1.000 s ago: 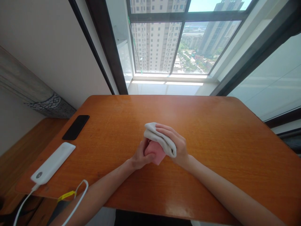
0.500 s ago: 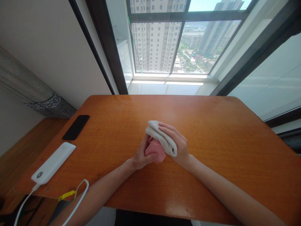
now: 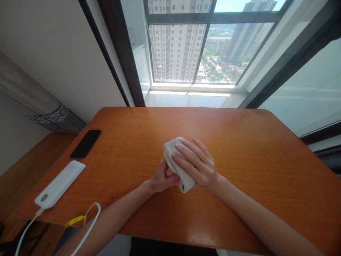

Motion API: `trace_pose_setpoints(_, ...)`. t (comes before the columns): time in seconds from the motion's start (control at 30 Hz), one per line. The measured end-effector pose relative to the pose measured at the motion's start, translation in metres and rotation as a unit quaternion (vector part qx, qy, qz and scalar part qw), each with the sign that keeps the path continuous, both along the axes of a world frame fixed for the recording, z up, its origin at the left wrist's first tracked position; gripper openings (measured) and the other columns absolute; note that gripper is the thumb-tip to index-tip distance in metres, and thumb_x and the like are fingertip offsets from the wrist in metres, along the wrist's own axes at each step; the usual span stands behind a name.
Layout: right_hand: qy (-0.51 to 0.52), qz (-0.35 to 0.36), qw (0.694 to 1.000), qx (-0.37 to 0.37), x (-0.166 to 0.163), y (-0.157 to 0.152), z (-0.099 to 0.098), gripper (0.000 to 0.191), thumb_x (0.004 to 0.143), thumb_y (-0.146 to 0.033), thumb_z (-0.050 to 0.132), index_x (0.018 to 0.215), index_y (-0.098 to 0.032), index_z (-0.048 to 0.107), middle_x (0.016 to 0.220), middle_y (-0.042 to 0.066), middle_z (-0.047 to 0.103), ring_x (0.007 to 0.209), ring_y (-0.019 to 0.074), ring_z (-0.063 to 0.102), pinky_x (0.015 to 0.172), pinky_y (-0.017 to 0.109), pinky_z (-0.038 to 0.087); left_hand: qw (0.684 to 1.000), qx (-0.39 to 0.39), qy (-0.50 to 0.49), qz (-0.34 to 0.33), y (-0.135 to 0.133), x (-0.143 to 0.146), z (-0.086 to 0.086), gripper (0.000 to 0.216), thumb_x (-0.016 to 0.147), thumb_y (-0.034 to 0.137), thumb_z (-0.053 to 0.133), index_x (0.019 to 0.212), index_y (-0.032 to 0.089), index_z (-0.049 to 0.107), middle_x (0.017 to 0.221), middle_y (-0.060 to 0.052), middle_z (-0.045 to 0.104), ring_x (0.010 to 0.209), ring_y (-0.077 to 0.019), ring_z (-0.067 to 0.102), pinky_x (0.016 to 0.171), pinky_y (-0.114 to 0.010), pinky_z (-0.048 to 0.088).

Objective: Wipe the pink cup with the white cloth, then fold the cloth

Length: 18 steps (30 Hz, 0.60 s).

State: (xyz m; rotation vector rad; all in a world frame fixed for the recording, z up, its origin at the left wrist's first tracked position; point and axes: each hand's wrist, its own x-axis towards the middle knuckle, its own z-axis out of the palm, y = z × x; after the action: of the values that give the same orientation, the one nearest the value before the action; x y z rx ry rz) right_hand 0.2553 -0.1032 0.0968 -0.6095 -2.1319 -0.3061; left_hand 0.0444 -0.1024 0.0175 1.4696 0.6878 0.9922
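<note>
Over the table's near middle, my left hand (image 3: 162,179) is closed around a small pink object (image 3: 169,172), whose kind I cannot make out. Most of it is covered by a folded white cloth (image 3: 178,154). My right hand (image 3: 198,163) holds this cloth against the pink object, its fingers laid across the top and its thumb out of sight. Both hands are close together, the cloth between the right palm and the pink object.
A black phone (image 3: 85,143) lies on the wooden table (image 3: 239,142) at the left. Nearer me is a white power bank (image 3: 60,184) with a white cable (image 3: 92,225) that carries a yellow tag (image 3: 75,221). Behind the table is a window (image 3: 178,53).
My right hand has turned over, its back now facing up, and slid the cloth down over the pink object, which is now mostly hidden. My left hand has stayed nearly still.
</note>
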Motion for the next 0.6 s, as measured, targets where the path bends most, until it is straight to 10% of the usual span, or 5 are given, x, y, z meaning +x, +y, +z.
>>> trace_pose_setpoints(0.23,-0.025,0.057,0.997,-0.047,-0.006,-0.006,0.003,0.066,0.106,-0.031,0.062,0.169,-0.017,0.048,0.160,0.016,0.065,0.151,0.0382,0.060,0.129,0.061,0.050,0.998,0.052,0.010,0.039,0.001,-0.001,0.006,0.057,0.080,0.062,0.084,0.113,0.020,0.065,0.097,-0.005,0.069,0.090,-0.0256,0.065,0.084,-0.041,0.062)
trace_pose_setpoints(0.5,0.198,0.033,0.937,-0.285,-0.010,0.006,-0.013,0.045,0.110,-0.029,0.063,0.155,-0.030,0.063,0.154,0.010,0.069,0.139,0.0295,0.071,0.118,0.049,0.062,0.992,0.097,-0.086,0.001,0.002,0.004,0.027,0.086,0.090,0.063,0.077,0.159,0.023,0.045,0.146,-0.015,0.064,0.126,-0.0335,0.068,0.108,-0.046,0.060)
trace_pose_setpoints(0.6,0.191,0.032,0.948,-0.254,-0.007,0.007,-0.017,0.046,0.111,-0.026,0.061,0.156,-0.032,0.063,0.155,0.009,0.069,0.140,0.0302,0.070,0.120,0.053,0.061,0.992,0.086,-0.091,-0.018,0.001,0.005,0.028,0.087,0.091,0.059,0.079,0.162,0.024,0.043,0.148,-0.015,0.063,0.130,-0.0339,0.067,0.112,-0.047,0.059)
